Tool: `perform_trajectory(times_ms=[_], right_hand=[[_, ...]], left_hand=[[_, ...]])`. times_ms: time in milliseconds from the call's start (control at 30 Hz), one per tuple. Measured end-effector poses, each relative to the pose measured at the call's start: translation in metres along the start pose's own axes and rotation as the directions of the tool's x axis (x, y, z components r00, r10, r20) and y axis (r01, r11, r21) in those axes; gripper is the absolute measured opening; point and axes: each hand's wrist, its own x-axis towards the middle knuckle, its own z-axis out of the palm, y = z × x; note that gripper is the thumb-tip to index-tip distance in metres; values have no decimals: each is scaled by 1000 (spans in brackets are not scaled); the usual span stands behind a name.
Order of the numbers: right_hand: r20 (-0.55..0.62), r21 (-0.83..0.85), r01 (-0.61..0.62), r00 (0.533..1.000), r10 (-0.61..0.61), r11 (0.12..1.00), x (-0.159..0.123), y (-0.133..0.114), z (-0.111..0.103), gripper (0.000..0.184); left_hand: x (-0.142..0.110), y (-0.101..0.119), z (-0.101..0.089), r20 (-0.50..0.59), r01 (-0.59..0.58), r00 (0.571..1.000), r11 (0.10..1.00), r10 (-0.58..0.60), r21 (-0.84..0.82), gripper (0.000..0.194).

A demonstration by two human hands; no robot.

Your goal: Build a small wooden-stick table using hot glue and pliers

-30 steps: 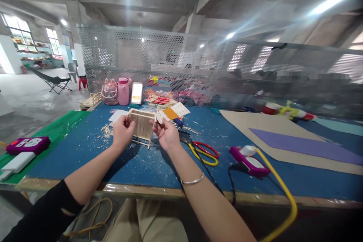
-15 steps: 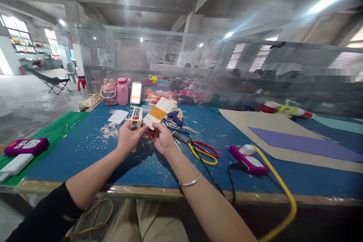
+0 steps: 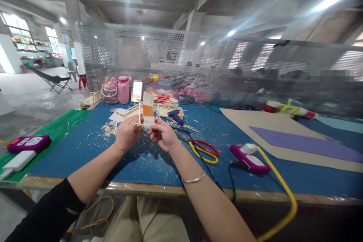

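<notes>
My left hand is closed around a small frame of thin wooden sticks, held above the blue tabletop. Between the fingertips of my right hand is the lower end of a white card with an orange band. The card stands nearly upright against the right end of the frame. Just behind the right hand lies a blue glue gun, beside another wooden stick frame. Scissors with red and yellow handles rest to the right. Wood scraps and a white paper lie left of my left hand.
A pink bottle and a pink jug stand at the back left before a perforated metal screen. On the right are a purple power strip with a yellow cable, beige sheet and purple sheet.
The wooden frame has turned from upright to lying lengthwise away to the left. The card has swung from slanting right to nearly vertical and now meets the frame's end.
</notes>
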Motion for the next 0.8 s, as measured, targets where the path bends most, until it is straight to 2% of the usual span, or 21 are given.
perform_trajectory(times_ms=[67,200,367,533,667,800], right_hand=[[-40,-44,-28,999,27,999,1,3,1,20],[-30,-144,-27,999,22,989,4,9,3,35],[-177,-72,72,981,-83,995,7,13,9,41],[-181,-120,74,979,-95,990,5,16,15,42],[-274,-106,122,950,-147,987,6,18,18,39],[-195,-123,134,968,-157,983,5,21,21,37]], left_hand=[[2,4,-1,18,-55,998,998,54,38,24],[1,12,-5,27,-73,997,992,70,101,19],[-1,16,-3,43,-103,994,981,98,164,12],[-1,14,1,20,55,998,968,-61,247,13],[-3,13,1,79,52,994,972,-72,228,13],[-3,11,0,54,118,990,968,-132,221,17]])
